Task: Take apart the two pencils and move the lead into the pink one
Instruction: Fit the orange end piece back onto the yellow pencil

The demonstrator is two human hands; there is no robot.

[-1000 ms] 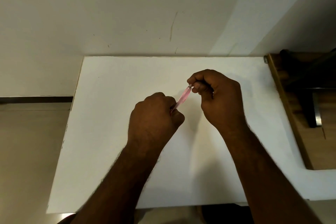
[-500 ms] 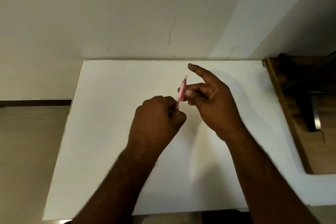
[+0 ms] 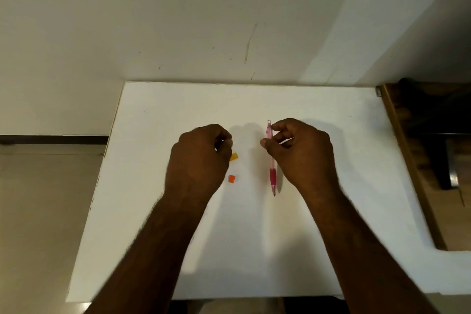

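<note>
Parted now, left hand (image 3: 201,158) curled empty; right hand (image 3: 298,150) fingers pinch pink pencil (image 3: 271,160), tip nearward.

White tabletop (image 3: 254,250) set against a scuffed pale wall (image 3: 204,20).

The tabletop is butted up to the wall along its far edge. To the left, a beige floor (image 3: 38,211) is seen, edged by a dark skirting strip (image 3: 53,139) at the foot of the wall. To the right, a wooden surface (image 3: 407,160) is placed just beside the tabletop, with dark objects (image 3: 441,115) on it that cannot be made out.
</note>
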